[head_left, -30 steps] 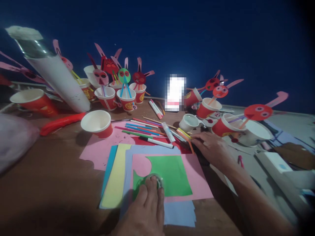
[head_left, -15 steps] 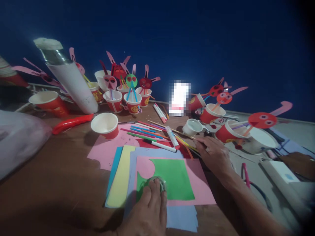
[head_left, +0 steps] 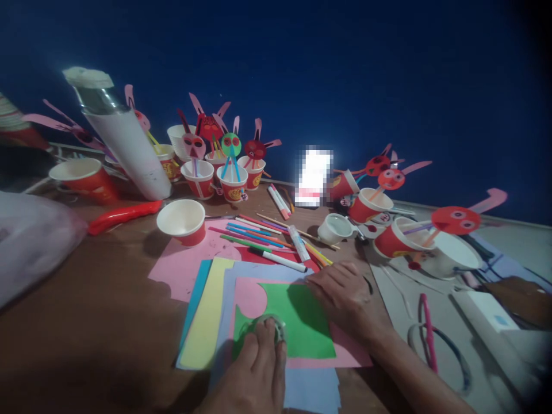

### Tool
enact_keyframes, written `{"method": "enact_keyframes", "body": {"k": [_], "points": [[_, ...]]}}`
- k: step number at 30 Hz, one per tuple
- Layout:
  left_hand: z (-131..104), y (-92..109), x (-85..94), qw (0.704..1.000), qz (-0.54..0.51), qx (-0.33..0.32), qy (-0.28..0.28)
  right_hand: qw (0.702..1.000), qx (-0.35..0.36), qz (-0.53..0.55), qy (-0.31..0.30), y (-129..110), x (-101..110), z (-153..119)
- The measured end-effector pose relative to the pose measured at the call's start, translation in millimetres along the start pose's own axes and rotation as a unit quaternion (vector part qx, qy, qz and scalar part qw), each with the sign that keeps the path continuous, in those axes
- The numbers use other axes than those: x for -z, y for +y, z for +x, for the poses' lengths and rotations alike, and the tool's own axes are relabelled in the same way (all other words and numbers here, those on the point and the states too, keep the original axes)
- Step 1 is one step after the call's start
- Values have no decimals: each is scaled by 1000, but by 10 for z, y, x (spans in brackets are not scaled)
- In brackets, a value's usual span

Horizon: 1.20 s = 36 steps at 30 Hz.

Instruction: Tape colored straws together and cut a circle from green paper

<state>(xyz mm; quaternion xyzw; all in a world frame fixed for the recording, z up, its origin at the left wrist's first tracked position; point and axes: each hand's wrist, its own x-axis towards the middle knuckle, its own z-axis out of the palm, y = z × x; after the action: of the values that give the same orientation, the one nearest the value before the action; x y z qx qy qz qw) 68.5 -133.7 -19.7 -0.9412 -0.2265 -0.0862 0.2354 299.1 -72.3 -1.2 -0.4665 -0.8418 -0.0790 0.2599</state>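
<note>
My left hand (head_left: 259,362) presses with its fingers together on a round clear object (head_left: 276,326), which lies on the lower left of a green paper (head_left: 308,328). That green sheet has a round notch cut at its upper left and rests on a pink sheet (head_left: 351,351). Above the green paper's upper right edge is my right hand (head_left: 345,293), palm down; whether its fingertips hold anything cannot be made out. Light blue (head_left: 310,388), yellow (head_left: 204,333) and teal (head_left: 190,328) sheets lie beneath and to the left.
Coloured sticks (head_left: 254,233), a glue stick (head_left: 298,242) and a marker (head_left: 282,261) lie beyond the papers. Around them stand a paper cup (head_left: 183,221), a small white cup (head_left: 335,228), a leaning bottle (head_left: 125,144) and decorated cups (head_left: 233,181). Scissors (head_left: 426,328) lie at right.
My right hand has moved left and nearer, from beside the sticks to over the upper right of the green paper. My left hand stays on the round object. The view has shifted slightly.
</note>
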Motion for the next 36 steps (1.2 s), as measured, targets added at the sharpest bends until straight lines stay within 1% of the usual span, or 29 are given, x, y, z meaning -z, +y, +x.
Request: {"method": "enact_keyframes", "body": {"k": [4, 7, 9, 11, 14, 16, 18, 19, 20, 23, 25, 27, 29, 31, 34, 36], "points": [[-17, 21, -7, 1000, 0, 6, -19, 1000, -11, 18, -1, 39, -67, -54], [-27, 28, -10, 1000, 0, 12, -14, 999, -17, 30, 0, 51, -87, -74], [-33, 31, -10, 1000, -3, 16, -9, 999, -22, 40, -7, 24, -56, -65], [-33, 29, -4, 1000, -10, 22, -7, 998, -31, 40, -32, -21, 19, -27], [-18, 11, 23, 999, -36, 25, -16, 995, -17, 17, -92, -96, 186, 123], [-2, -7, 47, 998, -57, 19, -34, 992, 21, -10, -120, -140, 273, 305], [11, -23, 69, 996, -70, 15, -51, 986, 51, -44, -150, -184, 278, 549], [15, -28, 77, 996, -73, 15, -54, 983, 63, -57, -162, -207, 240, 689], [17, -31, 84, 996, -73, 14, -54, 977, 72, -67, -187, -231, 175, 835], [12, -31, 90, 997, -63, 8, -54, 972, 70, -74, -213, -311, -148, 1271], [7, -26, 84, 997, -51, 5, -54, 975, 60, -70, -202, -369, -404, 1519], [5, -22, 73, 998, -40, -1, -46, 976, 59, -56, -200, -429, -636, 1707], [8, -18, 57, 999, -35, -2, -25, 976, 66, -47, -203, -483, -820, 1831], [14, -14, 43, 999, -34, 7, -1, 976, 69, -43, -202, -522, -951, 1901], [18, -15, 34, 1000, -23, 15, 15, 977, 59, -44, -199, -549, -1067, 1942], [17, -22, 36, 1000, -10, 4, 10, 979, 48, -46, -195, -553, -1105, 1947]]}}
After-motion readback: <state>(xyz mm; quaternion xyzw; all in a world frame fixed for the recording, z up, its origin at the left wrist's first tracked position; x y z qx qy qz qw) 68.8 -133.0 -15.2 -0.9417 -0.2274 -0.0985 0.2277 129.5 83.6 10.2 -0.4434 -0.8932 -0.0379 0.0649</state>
